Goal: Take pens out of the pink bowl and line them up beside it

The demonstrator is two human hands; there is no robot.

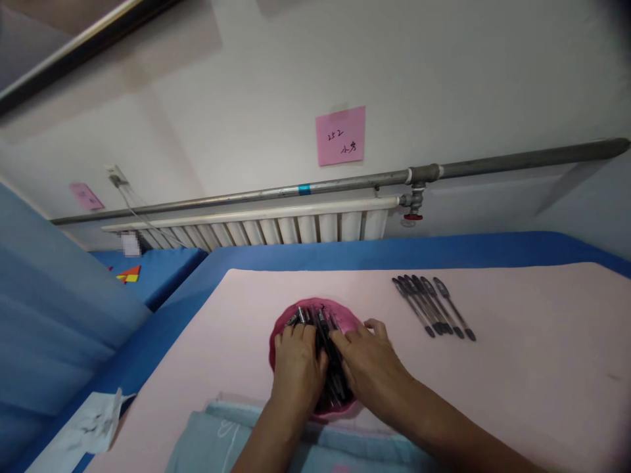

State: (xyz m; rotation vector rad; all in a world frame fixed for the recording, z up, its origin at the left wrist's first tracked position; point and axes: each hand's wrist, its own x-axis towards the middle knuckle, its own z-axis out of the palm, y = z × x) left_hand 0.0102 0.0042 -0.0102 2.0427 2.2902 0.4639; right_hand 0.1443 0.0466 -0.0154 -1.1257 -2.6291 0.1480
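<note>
At the middle of the pink worktop (pixel 517 368), your left hand (pixel 296 368) and right hand (pixel 367 364) lie fingers-down, loosely curled, in the round pink bowl (pixel 345 314) of black capped pens (pixel 320 323). Grip on any pen: cannot tell. A short row of like pens (pixel 434 305) is laid out to the right; most are in the bowl.

Plain workroom w/ bench stations, not a home: bare white wall (pixel 444 79) w/ handwritten pink sticky note (pixel 340 136), exposed steel pipe (pixel 517 161) & red valve (pixel 411 216) above a white radiator (pixel 276 230). Blue-covered tables (pixel 345 256) side by side, blue partition (pixel 49 309) at left, pink mat (pixel 542 368) as work surface, row of pens (pixel 434 305) laid out on it.
</note>
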